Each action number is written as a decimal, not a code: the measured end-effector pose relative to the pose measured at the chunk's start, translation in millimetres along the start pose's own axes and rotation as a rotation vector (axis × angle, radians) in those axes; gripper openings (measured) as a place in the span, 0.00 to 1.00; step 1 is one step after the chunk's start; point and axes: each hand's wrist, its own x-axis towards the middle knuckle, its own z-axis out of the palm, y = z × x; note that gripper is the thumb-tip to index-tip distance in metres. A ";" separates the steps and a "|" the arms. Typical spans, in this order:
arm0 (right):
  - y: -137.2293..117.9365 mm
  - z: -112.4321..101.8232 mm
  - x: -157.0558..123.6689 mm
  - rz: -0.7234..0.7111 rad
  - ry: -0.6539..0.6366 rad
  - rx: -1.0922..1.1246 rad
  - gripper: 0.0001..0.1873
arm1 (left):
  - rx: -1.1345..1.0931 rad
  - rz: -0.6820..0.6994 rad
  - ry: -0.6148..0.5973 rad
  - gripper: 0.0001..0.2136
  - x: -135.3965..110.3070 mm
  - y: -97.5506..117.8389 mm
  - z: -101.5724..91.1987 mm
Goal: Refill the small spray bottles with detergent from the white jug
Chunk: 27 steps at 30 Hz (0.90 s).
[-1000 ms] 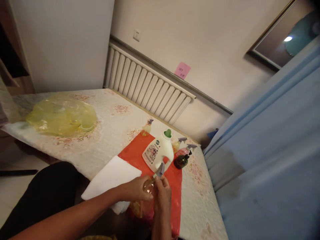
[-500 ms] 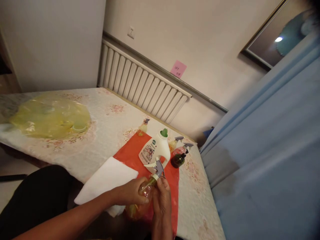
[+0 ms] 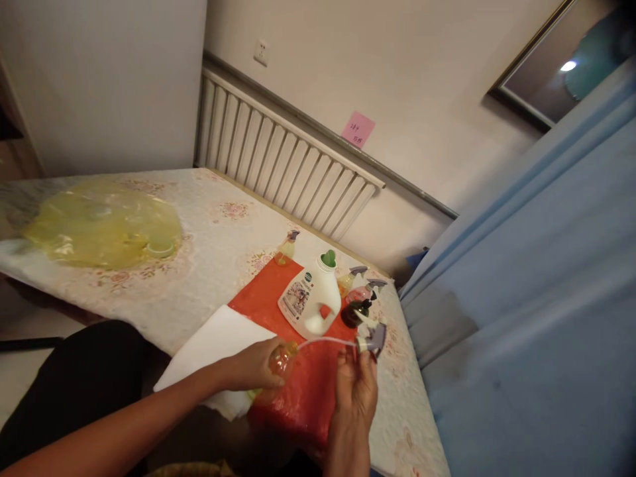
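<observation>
My left hand [image 3: 261, 363] is wrapped round a clear yellowish bottle [image 3: 282, 358], tilted with its neck toward the right. Between the fingers of my right hand [image 3: 358, 381] is a grey and white spray trigger head [image 3: 372, 339]. From that head a thin dip tube [image 3: 325, 339] curves left to the bottle's mouth; whether its tip is still inside I cannot tell. Just beyond my hands a white detergent jug [image 3: 318, 291] with a green spout stands on a red sheet [image 3: 258, 291]. A dark green pump bottle [image 3: 352, 314] is right behind the trigger head.
Several spray bottles stand at the back, among them a pink one [image 3: 355, 293] and a yellowish one [image 3: 285, 252]. White paper [image 3: 213, 344] lies by my left forearm. A yellow plastic bag [image 3: 104, 225] covers the table's left. A blue curtain [image 3: 521, 298] hangs along the right edge.
The spray head has come off the bottle. My right hand has moved right with it, drawing the dip tube out, while my left hand keeps the bottle, shifted slightly left.
</observation>
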 end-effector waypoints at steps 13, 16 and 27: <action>67.1 -39.2 8.4 0.296 0.337 -0.030 0.17 | 0.105 0.071 0.540 0.33 76.7 -60.0 -61.3; 88.5 -38.5 -0.8 0.347 0.364 -0.071 0.18 | 0.116 0.074 0.500 0.34 90.4 -70.1 -68.8; 124.4 -37.0 -2.3 0.442 0.360 -0.151 0.23 | 0.113 0.042 0.473 0.37 105.6 -106.7 -58.4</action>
